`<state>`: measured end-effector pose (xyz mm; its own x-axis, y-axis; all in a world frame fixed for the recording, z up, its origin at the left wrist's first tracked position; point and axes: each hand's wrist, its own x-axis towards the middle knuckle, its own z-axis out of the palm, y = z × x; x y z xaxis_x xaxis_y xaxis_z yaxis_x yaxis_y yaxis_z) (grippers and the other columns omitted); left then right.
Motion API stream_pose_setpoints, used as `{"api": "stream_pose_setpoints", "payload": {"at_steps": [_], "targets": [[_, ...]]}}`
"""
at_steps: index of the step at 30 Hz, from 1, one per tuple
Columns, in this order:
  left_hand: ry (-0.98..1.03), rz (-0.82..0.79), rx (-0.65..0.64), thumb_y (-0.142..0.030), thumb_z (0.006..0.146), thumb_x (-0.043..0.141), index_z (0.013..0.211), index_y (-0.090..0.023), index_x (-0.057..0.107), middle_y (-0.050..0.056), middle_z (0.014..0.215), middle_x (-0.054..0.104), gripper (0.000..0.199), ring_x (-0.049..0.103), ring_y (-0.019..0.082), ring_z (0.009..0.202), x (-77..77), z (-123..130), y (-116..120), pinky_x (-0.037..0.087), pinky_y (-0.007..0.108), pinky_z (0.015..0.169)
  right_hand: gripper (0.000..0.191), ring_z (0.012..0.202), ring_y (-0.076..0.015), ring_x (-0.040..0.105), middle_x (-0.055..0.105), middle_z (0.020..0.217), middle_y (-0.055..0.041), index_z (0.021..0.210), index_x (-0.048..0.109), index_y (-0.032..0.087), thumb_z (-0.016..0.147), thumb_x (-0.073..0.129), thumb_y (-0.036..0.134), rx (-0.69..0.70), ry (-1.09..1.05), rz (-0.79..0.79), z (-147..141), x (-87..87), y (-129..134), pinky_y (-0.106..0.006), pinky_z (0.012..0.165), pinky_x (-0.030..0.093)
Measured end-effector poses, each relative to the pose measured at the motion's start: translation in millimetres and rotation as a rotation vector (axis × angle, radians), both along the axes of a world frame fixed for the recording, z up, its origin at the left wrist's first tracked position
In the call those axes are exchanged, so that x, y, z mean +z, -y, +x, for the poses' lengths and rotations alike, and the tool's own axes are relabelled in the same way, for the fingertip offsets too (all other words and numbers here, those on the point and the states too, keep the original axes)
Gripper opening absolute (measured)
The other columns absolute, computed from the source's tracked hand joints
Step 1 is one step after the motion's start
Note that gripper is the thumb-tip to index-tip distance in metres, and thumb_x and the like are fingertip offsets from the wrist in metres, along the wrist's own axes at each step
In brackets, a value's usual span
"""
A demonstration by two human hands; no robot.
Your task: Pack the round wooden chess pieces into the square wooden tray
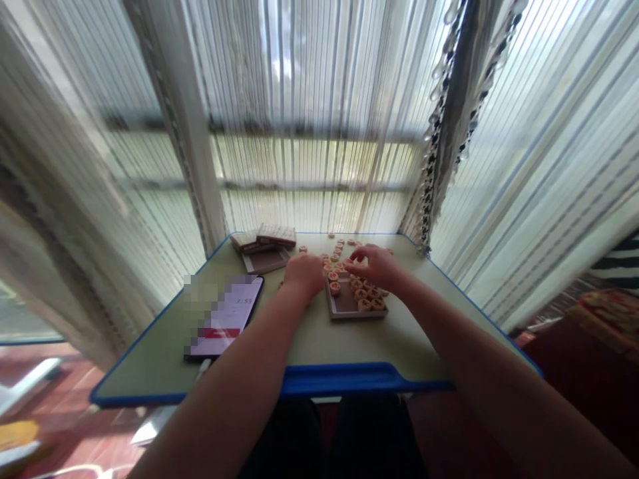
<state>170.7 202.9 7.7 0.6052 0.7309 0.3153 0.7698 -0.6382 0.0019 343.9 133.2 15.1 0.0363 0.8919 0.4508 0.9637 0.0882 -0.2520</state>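
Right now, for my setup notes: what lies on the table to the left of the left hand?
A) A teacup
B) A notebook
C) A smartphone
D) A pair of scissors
C: a smartphone lies screen up on the green table, to the left of the left hand.

- Round wooden xiangqi pieces (364,305): red characters uppermost, lying flat, crowded in a shallow tray (342,305)
- Loose pieces (339,246): scattered on the worktop (319,346), beyond the tray
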Motion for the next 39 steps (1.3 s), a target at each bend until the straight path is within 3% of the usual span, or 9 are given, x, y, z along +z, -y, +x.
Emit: {"api": "stream_pose_setpoints", "payload": {"at_steps": [5, 11, 17, 25, 32, 39], "targets": [[0.059, -0.058, 0.006, -0.024, 0.074, 0.042, 0.089, -0.022, 0.069, 0.008, 0.09, 0.068, 0.031, 0.061, 0.024, 0.086, -1.6, -4, -3, 0.049, 0.032, 0.071, 0.028, 0.077, -0.0174, 0.054, 0.058, 0.08, -0.0053, 0.082, 0.068, 0.019, 0.072, 0.061, 0.045, 0.054, -0.018, -0.031, -6, 5.7, 24, -0.028, 0.071, 0.039], [0.084, -0.052, -0.024, -0.023, 0.075, 0.04, 0.09, -0.022, 0.069, 0.007, 0.09, 0.068, 0.032, 0.061, 0.021, 0.086, -4.3, 0, 0, 0.048, 0.03, 0.074, 0.023, 0.074, -0.0149, 0.053, 0.058, 0.079, -0.0034, 0.083, 0.07, 0.021, 0.073, 0.061, 0.039, 0.284, 0.01, -0.194, -4, 9.9, 30, -0.026, 0.071, 0.039], [0.114, -0.043, -0.052, -0.023, 0.075, 0.041, 0.088, -0.023, 0.069, 0.004, 0.087, 0.068, 0.03, 0.061, 0.019, 0.084, -4.8, 3, 2, 0.047, 0.027, 0.074, 0.023, 0.076, -0.0162, 0.053, 0.058, 0.08, -0.004, 0.086, 0.071, 0.023, 0.073, 0.061, 0.04, 0.275, 0.047, -0.193, -4, 8.2, 29, -0.028, 0.072, 0.038], [0.104, -0.036, -0.069, -0.025, 0.074, 0.042, 0.087, -0.022, 0.068, 0.005, 0.086, 0.068, 0.029, 0.061, 0.02, 0.084, -2.6, 3, 4, 0.047, 0.028, 0.073, 0.015, 0.079, -0.0173, 0.052, 0.059, 0.081, -0.0027, 0.076, 0.072, 0.027, 0.071, 0.063, 0.039, 0.315, 0.087, -0.245, -8, 11.9, 34, -0.03, 0.078, 0.037], [0.074, -0.068, -0.039, -0.024, 0.075, 0.04, 0.086, -0.022, 0.068, 0.006, 0.087, 0.068, 0.03, 0.061, 0.019, 0.084, -0.8, 4, 9, 0.047, 0.027, 0.074, 0.015, 0.084, -0.0203, 0.051, 0.061, 0.078, -0.0028, 0.067, 0.073, 0.028, 0.065, 0.067, 0.042, 0.317, 0.175, -0.25, -16, 4.9, 35, -0.031, 0.079, 0.036], [0.078, -0.063, -0.047, -0.022, 0.075, 0.04, 0.083, -0.022, 0.068, 0.005, 0.087, 0.068, 0.029, 0.061, 0.019, 0.083, -5.5, 6, 7, 0.047, 0.028, 0.073, 0.011, 0.078, -0.0168, 0.053, 0.064, 0.078, 0.0003, 0.07, 0.073, 0.029, 0.066, 0.066, 0.036, 0.316, 0.102, -0.308, -21, 4.2, 35, -0.03, 0.082, 0.035]]}}
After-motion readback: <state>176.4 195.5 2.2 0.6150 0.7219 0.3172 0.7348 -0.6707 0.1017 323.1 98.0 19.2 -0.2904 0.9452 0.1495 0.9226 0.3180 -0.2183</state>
